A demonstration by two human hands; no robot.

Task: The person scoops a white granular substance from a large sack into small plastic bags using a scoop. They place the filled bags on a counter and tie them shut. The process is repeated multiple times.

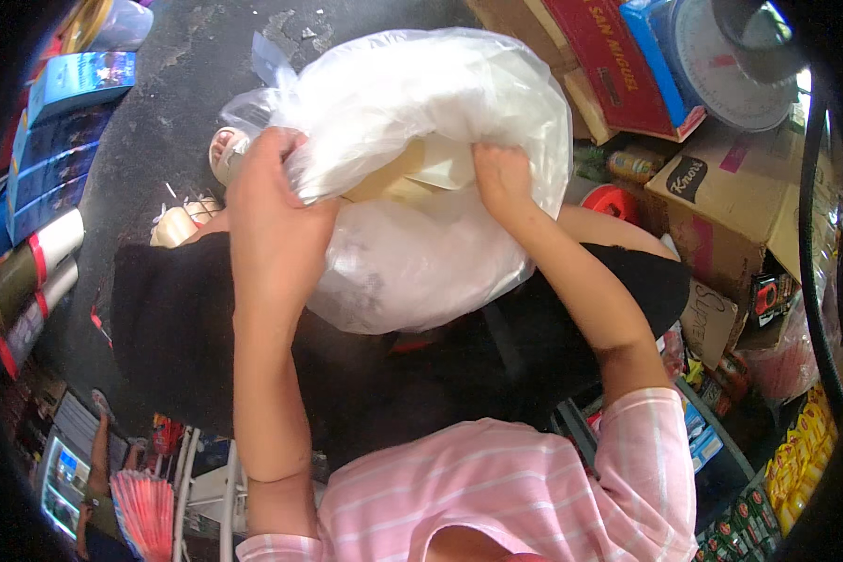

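A large clear plastic bag (421,281) with white contents stands in front of me, its mouth gaping upward. My left hand (274,175) grips the bag's gathered rim at the left, thumb and fingers around the plastic. On the right side my right hand (504,175) is curled into a fist at the inner edge of the opening, against the plastic. Between the hands, something pale yellow (393,179) shows inside the bag; what it is I cannot tell. The fingertips of my right hand are hidden.
A dial scale (734,63) stands at the upper right beside a red carton (608,70). Below it sits an open cardboard box (716,204). Blue boxes (63,147) and jars line the left side. Another person's legs (100,456) show at the lower left, near a lit screen.
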